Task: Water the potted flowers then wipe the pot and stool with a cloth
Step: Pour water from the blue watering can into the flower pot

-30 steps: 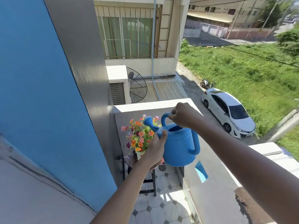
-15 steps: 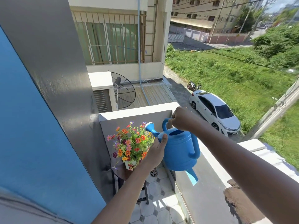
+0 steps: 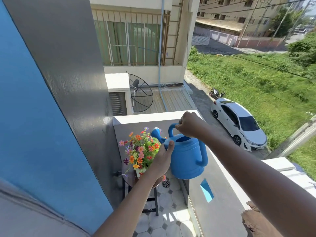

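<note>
- Blue watering can (image 3: 186,158): right hand (image 3: 189,124) closed on its top handle, left hand (image 3: 161,160) cupping its flower-side wall.
- Spout rose (image 3: 155,131) points up-left from the can, above the potted flowers (image 3: 140,152).
- Flowers stand on the stool (image 3: 129,175), left of the can; left hand nearer.

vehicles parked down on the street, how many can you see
2: a white sedan car on the paved lane beside the grass, and a dark motor scooter just beyond its rear end. Others may be hidden behind the balcony wall.
</note>
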